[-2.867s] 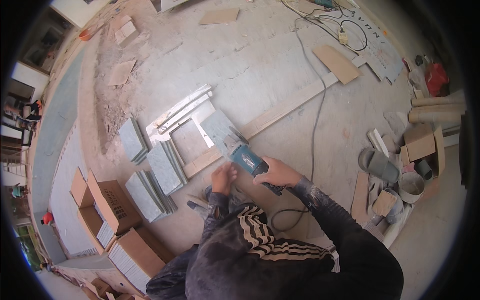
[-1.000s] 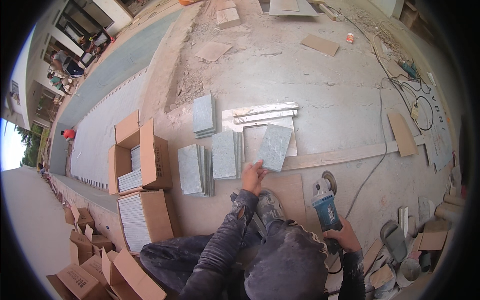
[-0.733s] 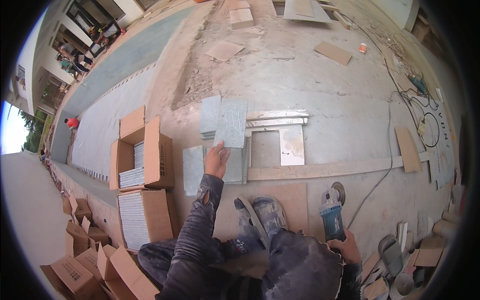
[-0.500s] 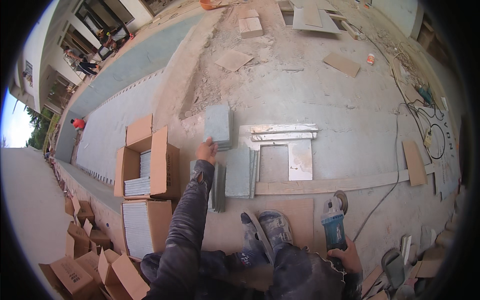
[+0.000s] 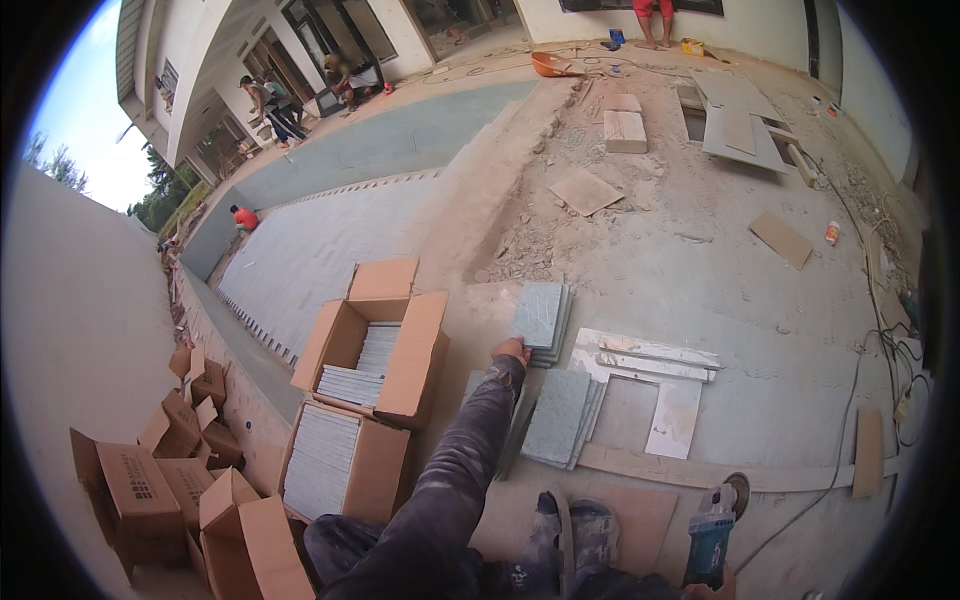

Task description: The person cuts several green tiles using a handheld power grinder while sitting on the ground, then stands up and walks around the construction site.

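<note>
just past l hand [image 5: 512,350] & touching it: grey tile [image 5: 538,312] atop stack [image 5: 561,334].

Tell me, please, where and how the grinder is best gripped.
I would take the grinder around its long body near the rear, coming from the wearer's side, since the disc sits at the far end. The right hand, partly out of view, is there.

Top tile [image 5: 539,309]: grey-green, rectangular, faint pale lines on its face. Lies flat on a small tile stack, edges not quite flush; left hand [image 5: 511,350] touching its near edge. Grinder [image 5: 708,549]: blue body, grey head, round disc [image 5: 738,494] at the head's right. Located near right, head pointing far, right hand [image 5: 722,586] around its near end, partly out of view.
</note>
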A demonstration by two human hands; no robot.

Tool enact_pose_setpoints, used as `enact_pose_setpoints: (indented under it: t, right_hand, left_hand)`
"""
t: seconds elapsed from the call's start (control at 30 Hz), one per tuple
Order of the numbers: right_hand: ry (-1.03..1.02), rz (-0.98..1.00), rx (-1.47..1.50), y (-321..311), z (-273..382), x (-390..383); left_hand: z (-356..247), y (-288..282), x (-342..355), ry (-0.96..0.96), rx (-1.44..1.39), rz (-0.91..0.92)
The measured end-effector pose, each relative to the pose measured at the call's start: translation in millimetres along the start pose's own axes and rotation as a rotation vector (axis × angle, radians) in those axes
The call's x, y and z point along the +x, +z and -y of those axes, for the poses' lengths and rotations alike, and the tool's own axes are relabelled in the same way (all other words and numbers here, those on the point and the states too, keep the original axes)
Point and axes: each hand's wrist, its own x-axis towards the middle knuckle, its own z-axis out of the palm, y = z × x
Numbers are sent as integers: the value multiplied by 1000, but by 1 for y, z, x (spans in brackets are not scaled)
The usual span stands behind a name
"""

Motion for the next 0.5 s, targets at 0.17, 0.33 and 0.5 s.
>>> enact_pose_setpoints:
  t: [0.17, 0.33, 0.5]
  right_hand:
    - [54, 82, -134, -8, -14, 10]
    - [115, -30, -98, -3, -23, 3]
    - [-172, 83, 82, 6, -32, 31]
  left_hand:
    - [10, -69, 139, 536, 618, 153]
    - [54, -12, 142, 614, 937, 336]
    - [-17, -82, 109, 621, 990, 274]
